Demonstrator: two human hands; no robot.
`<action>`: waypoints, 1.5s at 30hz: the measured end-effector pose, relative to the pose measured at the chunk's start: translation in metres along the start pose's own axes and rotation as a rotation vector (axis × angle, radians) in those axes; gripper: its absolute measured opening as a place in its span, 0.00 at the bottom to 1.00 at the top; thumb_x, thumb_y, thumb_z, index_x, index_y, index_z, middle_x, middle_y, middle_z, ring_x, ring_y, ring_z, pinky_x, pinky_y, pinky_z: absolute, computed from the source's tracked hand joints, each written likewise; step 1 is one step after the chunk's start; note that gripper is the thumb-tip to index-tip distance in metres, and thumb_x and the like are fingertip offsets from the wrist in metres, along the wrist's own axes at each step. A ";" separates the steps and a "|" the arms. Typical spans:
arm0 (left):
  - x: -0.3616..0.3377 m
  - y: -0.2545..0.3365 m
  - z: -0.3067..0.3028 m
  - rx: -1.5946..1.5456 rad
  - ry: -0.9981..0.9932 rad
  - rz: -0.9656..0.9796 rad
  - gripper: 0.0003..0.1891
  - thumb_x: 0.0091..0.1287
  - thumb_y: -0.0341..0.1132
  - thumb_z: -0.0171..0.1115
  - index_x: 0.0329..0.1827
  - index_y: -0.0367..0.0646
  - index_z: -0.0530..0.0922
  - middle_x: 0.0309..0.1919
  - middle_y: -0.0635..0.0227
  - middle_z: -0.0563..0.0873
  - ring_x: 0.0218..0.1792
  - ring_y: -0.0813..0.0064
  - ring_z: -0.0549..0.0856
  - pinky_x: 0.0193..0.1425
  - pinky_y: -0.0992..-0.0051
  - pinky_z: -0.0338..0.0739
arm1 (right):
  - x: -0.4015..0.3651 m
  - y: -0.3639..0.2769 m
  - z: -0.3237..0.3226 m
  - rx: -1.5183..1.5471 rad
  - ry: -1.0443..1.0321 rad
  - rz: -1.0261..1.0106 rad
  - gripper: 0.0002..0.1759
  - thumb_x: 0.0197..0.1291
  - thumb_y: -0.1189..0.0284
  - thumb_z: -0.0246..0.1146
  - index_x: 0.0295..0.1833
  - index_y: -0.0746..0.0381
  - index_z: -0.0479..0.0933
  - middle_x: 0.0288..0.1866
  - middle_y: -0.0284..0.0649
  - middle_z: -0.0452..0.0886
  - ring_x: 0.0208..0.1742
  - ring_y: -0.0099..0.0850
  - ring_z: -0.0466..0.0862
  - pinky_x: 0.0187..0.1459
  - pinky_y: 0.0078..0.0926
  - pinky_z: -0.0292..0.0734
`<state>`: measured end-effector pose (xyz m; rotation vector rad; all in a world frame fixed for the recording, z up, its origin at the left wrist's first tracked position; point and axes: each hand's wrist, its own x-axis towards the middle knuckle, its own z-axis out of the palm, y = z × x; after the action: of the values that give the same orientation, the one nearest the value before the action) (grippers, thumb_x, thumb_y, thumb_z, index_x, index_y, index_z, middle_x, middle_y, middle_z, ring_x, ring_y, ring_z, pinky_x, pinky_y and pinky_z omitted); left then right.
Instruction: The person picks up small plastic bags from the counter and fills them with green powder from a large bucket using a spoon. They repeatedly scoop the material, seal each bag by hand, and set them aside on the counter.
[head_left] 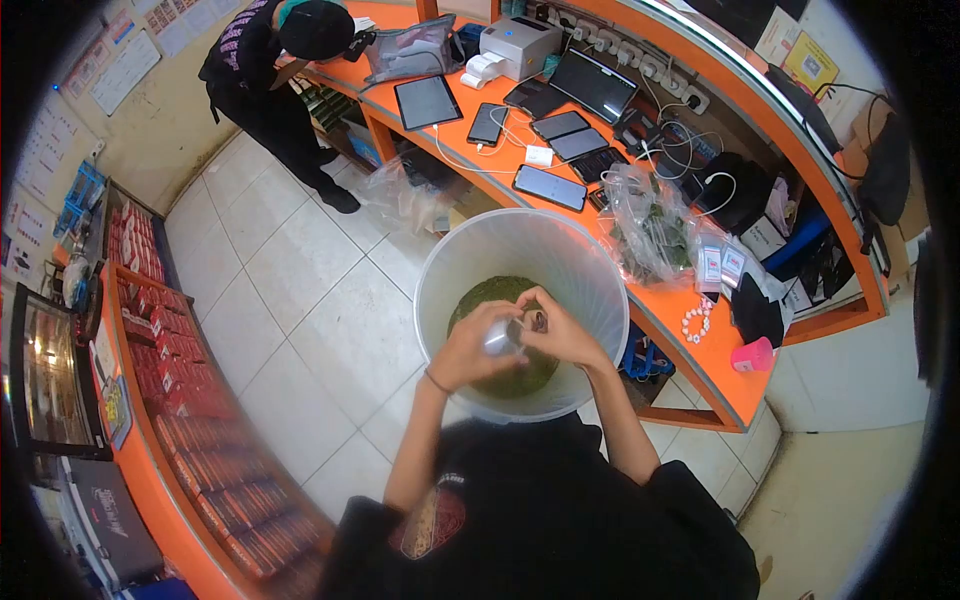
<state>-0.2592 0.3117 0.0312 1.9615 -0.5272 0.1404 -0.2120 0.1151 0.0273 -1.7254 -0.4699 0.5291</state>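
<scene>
A large translucent white bucket (590, 260) stands in front of me, with green, finely cut material (500, 290) at its bottom. Both my hands are over its opening. My left hand (475, 350) is wrapped round a small clear cup-like object (500, 337). Close against it on the right, my right hand (555, 330) has its fingers bent at the object's edge, beside something small and dark. The fingers partly cover both, so what the right hand pinches cannot be made out.
An orange counter (660, 315) holds phones, a tablet (427, 102), a printer (520, 48), a plastic bag of leaves (650, 225) and a pink cup (752, 355). Another person (275, 90) leans over its far end. Shelves of red packets (175, 345) stand at left.
</scene>
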 end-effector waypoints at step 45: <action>-0.008 -0.028 -0.010 -0.217 0.731 -0.214 0.37 0.52 0.39 0.80 0.64 0.38 0.71 0.47 0.61 0.81 0.40 0.75 0.82 0.47 0.73 0.77 | 0.046 0.098 0.035 0.556 0.014 0.376 0.23 0.74 0.56 0.54 0.56 0.65 0.77 0.49 0.40 0.82 0.56 0.30 0.81 0.61 0.33 0.75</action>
<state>-0.2532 0.3329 0.0091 1.5940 0.1431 0.6076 -0.1915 0.1488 -0.0791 -1.2748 0.0271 0.8278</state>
